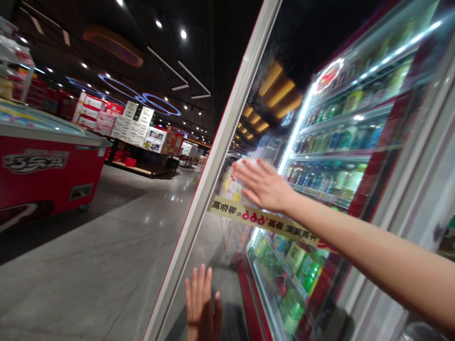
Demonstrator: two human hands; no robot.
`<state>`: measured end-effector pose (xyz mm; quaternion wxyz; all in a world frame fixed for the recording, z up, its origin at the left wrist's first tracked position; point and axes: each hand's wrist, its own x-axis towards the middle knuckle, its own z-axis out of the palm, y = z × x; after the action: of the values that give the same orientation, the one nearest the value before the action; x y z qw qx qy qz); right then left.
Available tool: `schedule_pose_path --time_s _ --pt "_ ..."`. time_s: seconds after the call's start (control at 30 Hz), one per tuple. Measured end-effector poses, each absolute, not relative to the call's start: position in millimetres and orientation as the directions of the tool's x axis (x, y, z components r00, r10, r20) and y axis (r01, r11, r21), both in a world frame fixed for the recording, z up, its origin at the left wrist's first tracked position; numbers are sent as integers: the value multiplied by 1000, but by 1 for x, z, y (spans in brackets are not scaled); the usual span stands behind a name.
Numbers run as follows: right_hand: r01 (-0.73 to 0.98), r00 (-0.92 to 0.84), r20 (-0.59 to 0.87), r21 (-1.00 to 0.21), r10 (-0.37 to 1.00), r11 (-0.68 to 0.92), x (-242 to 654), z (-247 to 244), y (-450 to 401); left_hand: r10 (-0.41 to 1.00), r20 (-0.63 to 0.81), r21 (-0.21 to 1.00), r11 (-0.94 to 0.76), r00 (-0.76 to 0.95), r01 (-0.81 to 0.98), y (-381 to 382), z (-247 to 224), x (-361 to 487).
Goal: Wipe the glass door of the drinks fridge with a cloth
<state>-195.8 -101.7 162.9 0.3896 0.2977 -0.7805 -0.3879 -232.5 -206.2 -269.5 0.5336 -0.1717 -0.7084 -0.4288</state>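
My right hand (263, 185) reaches in from the right, its palm flat towards the tilted glass door (220, 265) of a drinks fridge. Under its stretched fingers shows a blurred white cloth (251, 162), pressed against the pane. Just below that hand a yellow sticker strip (263, 220) with mirrored red and dark lettering crosses the glass. At the bottom, my left hand (202, 303) is raised with fingers straight and nothing in it. It is at the lower part of the door, near the pale frame (208, 182); whether it touches the glass I cannot tell.
Lit shelves of bottles (334, 137) show at the right, in or through the glass. A red chest freezer (50, 166) stands at the left. Stacked cartons (133, 124) sit on a low display farther back. Grey floor (117, 265) runs between.
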Motion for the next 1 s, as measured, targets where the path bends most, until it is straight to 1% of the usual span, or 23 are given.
schedule_pose_path --time_s 0.07,0.1,0.13,0.17,0.2,0.27,0.3,0.33,0.37,0.43,0.47,0.53,0.57,0.6,0.63,0.67,0.73,0.77,0.8,0.83,0.9,0.97,1.0 --pt "50 -436 674 680 -596 732 -204 209 -103 -219 899 435 554 -380 710 -203 -262 -231" --pt "117 -385 763 599 -519 792 -206 217 -105 -216 905 424 550 -368 720 -202 -255 -231" --pt "141 -361 794 565 -489 813 -207 213 -107 -207 915 401 549 -345 733 -202 -245 -232" --pt "116 -377 762 602 -526 790 -206 199 -108 -193 929 369 548 -315 751 -203 -232 -234" --pt "55 -416 681 680 -602 731 -203 176 -108 -176 943 333 545 -283 769 -205 -216 -237" --pt "-179 -487 344 861 -803 477 -196 130 -105 -139 966 260 548 -220 795 -212 -178 -245" --pt "-275 -489 191 892 -851 358 -193 115 -102 -118 976 218 559 -183 800 -216 -157 -249" --pt "-329 -483 100 900 -870 286 -191 111 -99 -100 984 177 572 -145 801 -220 -138 -254" --pt "-318 -489 113 901 -865 297 -191 118 -95 -88 990 140 587 -109 798 -224 -119 -259" --pt "-161 -497 351 861 -793 482 -194 160 -92 -72 996 88 611 -55 786 -228 -89 -267" --pt "-59 -473 505 799 -722 598 -198 186 -91 -66 997 74 619 -42 782 -228 -78 -269" --pt "109 -367 758 611 -539 784 -205 227 -94 -44 999 50 634 -29 772 -226 -66 -272" --pt "141 -319 813 550 -488 824 -208 234 -96 -31 999 37 642 -22 765 -225 -63 -272" --pt "132 -301 814 551 -496 824 -209 231 -100 -22 1000 28 651 -18 758 -224 -63 -273" --pt "95 -312 772 605 -554 790 -209 218 -104 -16 1000 21 659 -14 752 -223 -63 -273" --pt "29 -346 679 698 -648 716 -208 200 -107 -12 1000 12 663 -6 748 -223 -64 -273" --pt "-141 -414 399 860 -818 491 -205 164 -111 -6 1000 -5 667 13 745 -223 -64 -273" --pt "-202 -431 288 893 -855 403 -204 155 -111 -3 1000 -14 667 21 745 -224 -64 -274" --pt "-232 -441 229 905 -868 357 -203 156 -110 0 1000 -21 667 28 744 -225 -63 -274" --pt "-223 -454 237 903 -859 367 -204 167 -108 0 999 -24 668 33 743 -226 -62 -274" --pt "-103 -475 418 848 -775 520 -207 207 -103 -2 999 -24 672 34 740 -227 -60 -275" --pt "64 -439 655 705 -614 706 -211 246 -100 -3 999 -30 673 43 739 -227 -58 -276" --pt "112 -413 723 644 -554 757 -212 257 -100 -2 999 -33 674 46 738 -227 -58 -276"
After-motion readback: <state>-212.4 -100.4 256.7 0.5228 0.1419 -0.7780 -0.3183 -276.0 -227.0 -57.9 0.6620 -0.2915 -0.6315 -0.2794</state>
